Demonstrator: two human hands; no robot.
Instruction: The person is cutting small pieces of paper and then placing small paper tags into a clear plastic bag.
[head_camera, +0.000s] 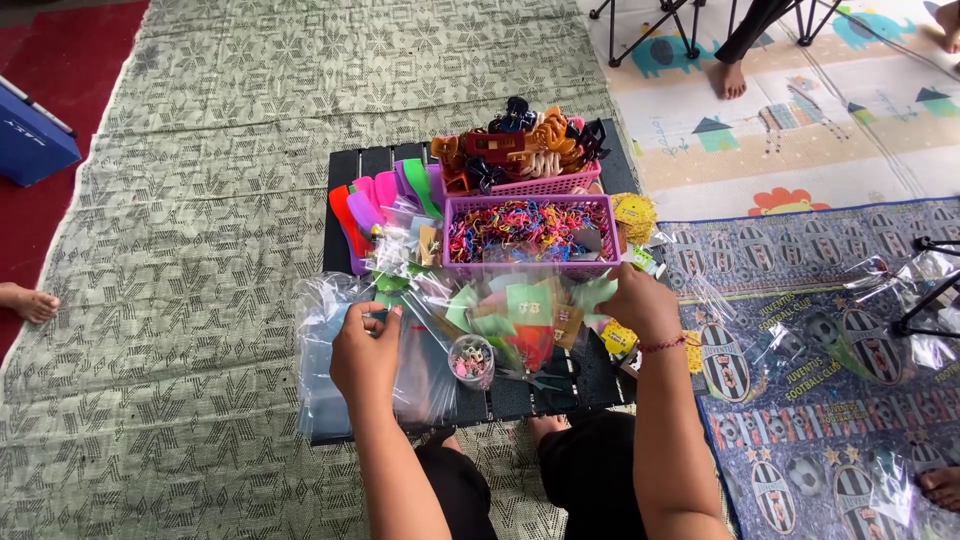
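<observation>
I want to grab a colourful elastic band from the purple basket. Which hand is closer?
The right hand. It already sits by the front corner of the purple basket of elastic bands, while the left hand is lower, on the clear plastic bags.

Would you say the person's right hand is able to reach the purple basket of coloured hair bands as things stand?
Probably yes: the right hand sits just below the purple basket, near its right corner, with only loose clear bags between them.

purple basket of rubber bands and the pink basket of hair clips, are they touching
Touching: in the head view the purple basket sits directly against the front wall of the pink basket, with no gap showing between their rims.
</observation>
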